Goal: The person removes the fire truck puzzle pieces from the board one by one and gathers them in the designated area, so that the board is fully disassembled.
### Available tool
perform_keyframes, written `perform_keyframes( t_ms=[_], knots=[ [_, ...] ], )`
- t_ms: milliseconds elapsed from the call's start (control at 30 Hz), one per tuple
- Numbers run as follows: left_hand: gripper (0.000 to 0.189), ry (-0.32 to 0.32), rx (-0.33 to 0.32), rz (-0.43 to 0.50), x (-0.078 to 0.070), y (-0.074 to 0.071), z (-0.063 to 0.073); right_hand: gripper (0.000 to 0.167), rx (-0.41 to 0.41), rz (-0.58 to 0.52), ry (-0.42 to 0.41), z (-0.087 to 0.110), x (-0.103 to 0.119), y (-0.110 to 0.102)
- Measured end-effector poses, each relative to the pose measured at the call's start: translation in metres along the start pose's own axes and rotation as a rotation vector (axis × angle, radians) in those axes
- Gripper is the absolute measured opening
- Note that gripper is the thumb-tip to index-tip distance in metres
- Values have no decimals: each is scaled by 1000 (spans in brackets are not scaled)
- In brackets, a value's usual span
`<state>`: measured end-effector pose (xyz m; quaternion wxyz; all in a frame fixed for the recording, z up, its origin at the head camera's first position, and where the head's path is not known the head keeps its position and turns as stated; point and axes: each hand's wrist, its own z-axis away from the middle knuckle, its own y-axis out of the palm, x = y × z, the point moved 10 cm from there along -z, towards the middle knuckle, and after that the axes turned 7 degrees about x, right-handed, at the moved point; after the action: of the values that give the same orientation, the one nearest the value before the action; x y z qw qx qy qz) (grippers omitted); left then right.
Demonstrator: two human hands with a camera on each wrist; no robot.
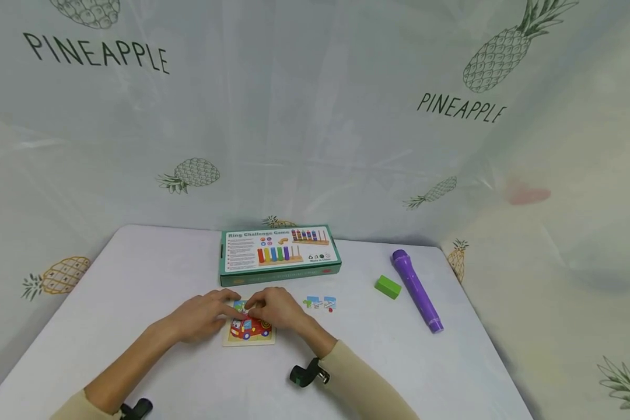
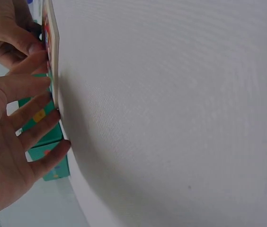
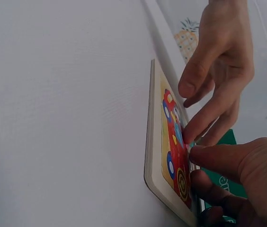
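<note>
1. A white surface [image 1: 163,262] stands against pale, pineapple-printed sheeting [image 1: 304,128].
2. On it, before a green-and-white rectangular box [image 1: 280,251], lies a flat, pale-rimmed puzzle board [image 1: 249,343] picturing a red truck.
3. The left hand [image 1: 202,315] touches the board, fingers spread and nearly straight; the right hand [image 1: 278,307] bends thumb and fingers onto it, though whether it pinches a piece I cannot tell.
4. Only the head view shows the smooth green block [image 1: 387,287] and glossy purple rod [image 1: 417,291]; the wrist views reveal the board's thin edge and rounded corners.
</note>
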<state>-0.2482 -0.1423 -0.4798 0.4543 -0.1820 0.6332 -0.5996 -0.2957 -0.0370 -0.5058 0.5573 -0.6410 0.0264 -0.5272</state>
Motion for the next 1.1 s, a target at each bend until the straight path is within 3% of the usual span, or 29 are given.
perform_keyframes(
  t_ms=[1100],
  knots=[
    [41, -12, -11, 33, -2, -2, 1, 14, 2, -70, -8, 2, 5, 0]
  ],
)
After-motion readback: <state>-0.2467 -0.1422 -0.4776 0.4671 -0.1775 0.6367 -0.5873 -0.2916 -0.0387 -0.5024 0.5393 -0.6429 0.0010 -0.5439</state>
